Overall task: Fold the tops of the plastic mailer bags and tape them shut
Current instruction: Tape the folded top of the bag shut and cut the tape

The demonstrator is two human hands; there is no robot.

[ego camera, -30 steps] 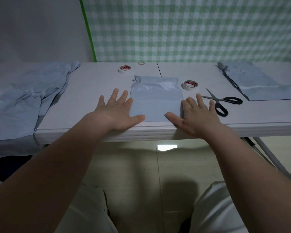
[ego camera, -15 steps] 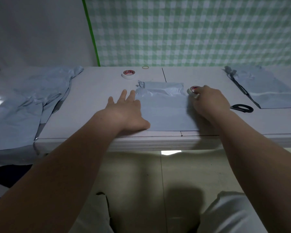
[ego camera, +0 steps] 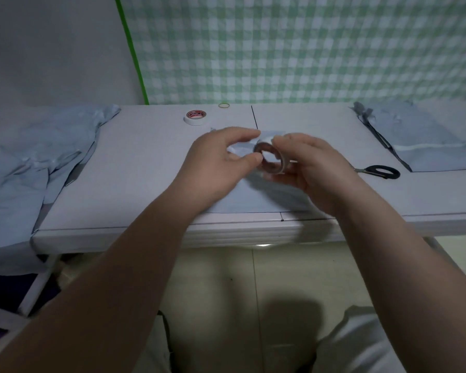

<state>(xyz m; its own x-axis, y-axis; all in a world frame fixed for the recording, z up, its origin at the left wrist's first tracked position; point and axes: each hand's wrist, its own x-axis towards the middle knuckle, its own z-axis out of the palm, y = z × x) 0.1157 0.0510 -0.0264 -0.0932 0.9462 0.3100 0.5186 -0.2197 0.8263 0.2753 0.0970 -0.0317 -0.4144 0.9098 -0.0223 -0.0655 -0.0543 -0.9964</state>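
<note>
Two hands are raised together over the worktop (ego camera: 151, 168) in the head view, the only view here. The right hand (ego camera: 315, 168) holds a roll of tape (ego camera: 271, 160) on its edge, fingers curled around its outer side. The left hand (ego camera: 221, 160) is just beside the roll, with thumb and forefinger bent toward each other and close to its rim; whether they already pinch the loose end of the tape, I cannot tell (the picture is blurred there). Under both hands lies the mailer bag (ego camera: 256, 195), flat, its near edge along the worktop's front edge. Its top part, beyond the hands, looks creased, but the hands cover most of it.

The step in hand seems to be the taping: finding the tape end and pulling a strip. The next move calls for a firm pinch on that end and a steady pull away from the roll. The scissors (ego camera: 379, 172) lie to the right of the right hand, within reach for cutting. A second roll (ego camera: 196, 117) rests beyond the left hand, and more bags (ego camera: 428, 138) are far right.
</note>
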